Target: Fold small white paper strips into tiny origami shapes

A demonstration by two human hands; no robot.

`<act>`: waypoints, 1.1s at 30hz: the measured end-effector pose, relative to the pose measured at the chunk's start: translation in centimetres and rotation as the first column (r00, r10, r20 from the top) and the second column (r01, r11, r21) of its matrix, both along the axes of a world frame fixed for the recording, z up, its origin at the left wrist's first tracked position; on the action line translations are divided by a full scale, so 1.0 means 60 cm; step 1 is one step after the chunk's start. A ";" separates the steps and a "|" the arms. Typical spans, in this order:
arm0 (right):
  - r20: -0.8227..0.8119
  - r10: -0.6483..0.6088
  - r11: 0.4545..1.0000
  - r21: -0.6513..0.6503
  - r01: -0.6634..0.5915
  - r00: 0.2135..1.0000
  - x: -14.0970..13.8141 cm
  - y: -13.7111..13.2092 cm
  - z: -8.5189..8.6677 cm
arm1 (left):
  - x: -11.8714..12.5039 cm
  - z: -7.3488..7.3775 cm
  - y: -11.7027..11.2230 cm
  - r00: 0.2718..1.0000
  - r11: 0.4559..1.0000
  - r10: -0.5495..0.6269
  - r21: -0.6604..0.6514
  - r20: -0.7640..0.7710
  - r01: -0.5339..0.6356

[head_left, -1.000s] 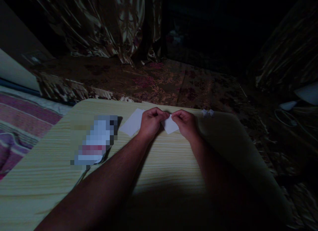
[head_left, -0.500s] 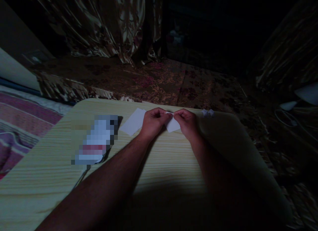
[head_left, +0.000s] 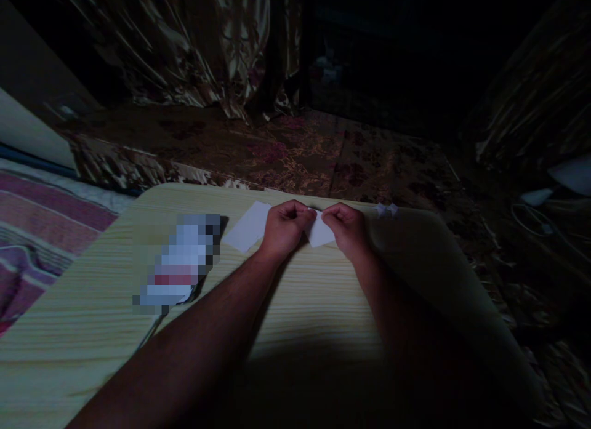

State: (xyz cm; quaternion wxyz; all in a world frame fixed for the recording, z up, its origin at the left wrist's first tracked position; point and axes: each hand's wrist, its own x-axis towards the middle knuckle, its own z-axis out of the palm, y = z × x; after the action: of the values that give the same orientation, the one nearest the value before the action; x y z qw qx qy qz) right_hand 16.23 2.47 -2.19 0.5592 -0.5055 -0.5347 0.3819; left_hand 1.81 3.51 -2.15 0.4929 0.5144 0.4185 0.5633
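Note:
Near the far edge of the table, a small white sheet of paper (head_left: 321, 231) is pinched between both hands. My left hand (head_left: 285, 227) is closed on its upper left part, thumb on top. My right hand (head_left: 347, 227) grips the upper right side with thumb and forefinger. The thumbs are close together, and the fingers hide part of the sheet. Just left of my left hand lies more white paper (head_left: 247, 226), flat on the wood, partly behind that hand. Two small folded white paper pieces (head_left: 386, 210) rest to the right of my right hand.
A pixelated, phone-like object (head_left: 182, 260) with a cable lies on the left of the light wooden table (head_left: 314, 312). Striped bedding (head_left: 37, 220) borders the table at left. Patterned curtains (head_left: 221, 41) hang behind, and a white lamp (head_left: 572, 173) stands at far right in dim light.
Both hands stay nearly in place on the paper. The two thumbs are slightly further apart, and the sheet's lower corner has shifted a little toward me.

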 end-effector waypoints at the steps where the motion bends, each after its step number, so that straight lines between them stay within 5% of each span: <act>1: 0.003 0.002 1.000 -0.004 -0.002 1.000 0.000 0.000 0.000 | 0.000 0.000 0.000 1.000 1.000 -0.003 -0.001 0.010 0.003; 15: 0.045 0.023 1.000 0.004 -0.023 0.999 -0.004 -0.009 0.010 | -0.006 -0.006 0.007 0.999 1.000 0.002 -0.021 0.039 -0.001; 33: 0.037 0.002 0.999 -0.035 -0.001 0.999 -0.005 -0.005 0.005 | -0.001 -0.005 0.000 0.984 1.000 0.025 -0.009 -0.174 -0.027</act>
State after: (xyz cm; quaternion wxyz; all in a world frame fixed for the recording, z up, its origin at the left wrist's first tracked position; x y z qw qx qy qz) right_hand 15.93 2.19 -1.92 0.5401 -0.5216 -0.5387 0.3821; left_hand 1.74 3.53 -2.43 0.4501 0.5533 0.4698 0.5201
